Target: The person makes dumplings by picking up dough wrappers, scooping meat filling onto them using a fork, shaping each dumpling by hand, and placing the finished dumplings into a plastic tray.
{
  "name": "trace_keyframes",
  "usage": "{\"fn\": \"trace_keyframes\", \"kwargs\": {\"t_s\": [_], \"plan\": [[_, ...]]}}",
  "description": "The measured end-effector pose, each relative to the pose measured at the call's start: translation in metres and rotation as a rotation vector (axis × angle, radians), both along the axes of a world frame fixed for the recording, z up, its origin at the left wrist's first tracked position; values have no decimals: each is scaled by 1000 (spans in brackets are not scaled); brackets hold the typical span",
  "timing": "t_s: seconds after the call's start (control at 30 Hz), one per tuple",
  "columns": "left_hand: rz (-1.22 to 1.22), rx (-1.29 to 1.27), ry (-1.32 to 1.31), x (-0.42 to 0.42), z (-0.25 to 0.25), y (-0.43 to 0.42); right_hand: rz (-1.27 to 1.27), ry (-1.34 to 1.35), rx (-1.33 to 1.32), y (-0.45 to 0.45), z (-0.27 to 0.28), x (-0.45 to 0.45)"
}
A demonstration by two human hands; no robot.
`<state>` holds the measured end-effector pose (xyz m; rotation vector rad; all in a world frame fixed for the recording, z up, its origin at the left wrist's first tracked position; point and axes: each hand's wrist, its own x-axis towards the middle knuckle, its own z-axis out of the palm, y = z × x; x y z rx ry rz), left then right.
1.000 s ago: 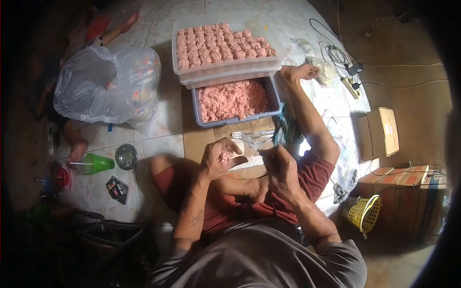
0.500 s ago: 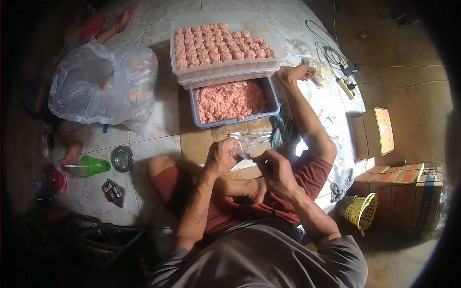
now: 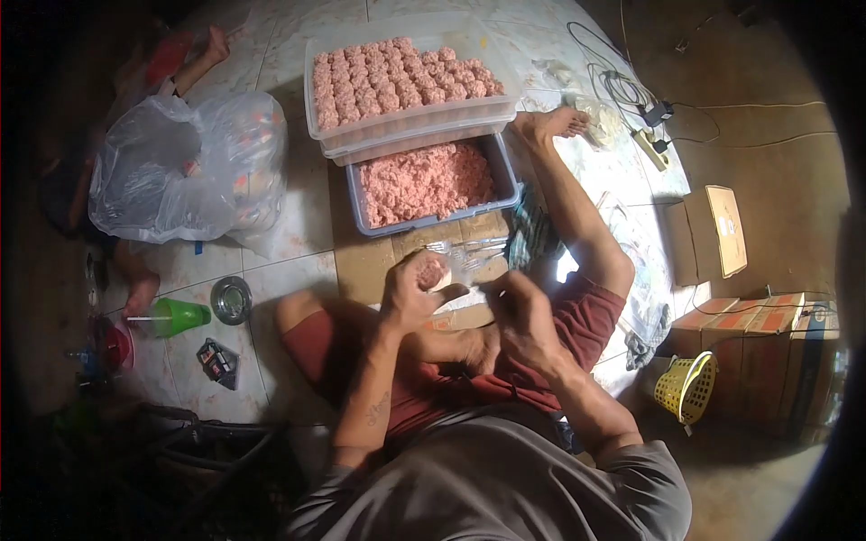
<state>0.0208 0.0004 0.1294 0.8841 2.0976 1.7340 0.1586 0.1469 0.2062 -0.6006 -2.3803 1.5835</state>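
Note:
A small lump of pink minced meat (image 3: 430, 270) sits in my left hand (image 3: 411, 293), whose fingers curl around it. A pale edge shows beside the lump; what it belongs to is unclear. My right hand (image 3: 525, 317) is closed a little to the right, apart from the left, and pinches a slim utensil, mostly hidden by the fingers and shadow. Beyond my hands, several forks (image 3: 483, 247) lie on flattened cardboard (image 3: 368, 261). Past them stands a blue-grey tub (image 3: 361, 209) of loose minced meat. Stacked clear trays (image 3: 406, 129) behind it carry rows of meatballs (image 3: 383, 81).
A large plastic bag (image 3: 144, 180) is at left, near another person's foot (image 3: 142, 293). A green cup (image 3: 185, 317) and glass ashtray (image 3: 231, 299) stand on the tiles. Right are a power strip (image 3: 651, 151), a yellow basket (image 3: 683, 389) and cardboard boxes (image 3: 749, 347).
My right hand has drawn away from the left, taking the utensil off the meat. My left hand has turned so the lump shows more. The view has shifted slightly.

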Motion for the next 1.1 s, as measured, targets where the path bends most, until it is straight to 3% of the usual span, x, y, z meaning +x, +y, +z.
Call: {"fn": "trace_keyframes", "kwargs": {"t_s": [0.03, 0.07, 0.13, 0.17, 0.2, 0.27, 0.3, 0.33, 0.4, 0.47, 0.53, 0.6, 0.67, 0.73, 0.77, 0.83, 0.9, 0.93, 0.97, 1.1], "plan": [[-24, 222, -54, -3, -7, -2, -59, 68, -12, 3, 2, 0], [-24, 219, -52, -4, -7, -2, -59, 70, -15, 4, -2, -1], [-45, -206, 69, -2, -3, -1, 180, 89, 228, 5, -14, -1], [22, -374, 30, 1, -2, 7, 206, -24, 213, 4, -19, -2], [24, -373, 37, -2, -5, 2, 206, -16, 215, 3, -11, -3], [-90, 186, -204, -4, -15, -10, 43, 63, -50, 4, 9, -1], [-46, 198, 0, -5, 5, -13, -31, 57, -125, 7, 4, -1], [-46, 195, -6, -5, 2, -13, -32, 51, -128, 6, -1, -3], [-95, -172, 49, -3, -9, -11, 293, -54, 189, 4, -4, -9], [-49, -291, 12, -6, -19, -7, 266, 7, 179, 10, -18, -18], [-95, 168, -426, -5, -30, -15, 150, 74, 274, 26, -13, -32], [-78, 133, -305, -7, -41, -21, 31, 90, 369, 42, -11, -46], [26, -184, -165, -12, -43, -20, 6, 74, 516, 54, -23, -60], [173, -213, 124, -10, -114, -17, 41, 48, 588, 60, -53, -73], [201, -227, 71, -11, -117, -13, 72, 24, 651, 60, -73, -78], [235, -237, 24, -18, -98, -7, 148, 77, 620, 40, -85, -82], [36, 44, -94, -24, -72, -10, 262, 110, 507, 27, -66, -83], [45, 39, -95, -27, -84, -10, 271, 112, 501, 22, -59, -80], [36, 136, -325, -32, -99, -8, 288, 66, 422, 18, -52, -77], [-15, -101, -125, -31, -63, -17, 378, 26, 393, 15, -36, -54]]}}
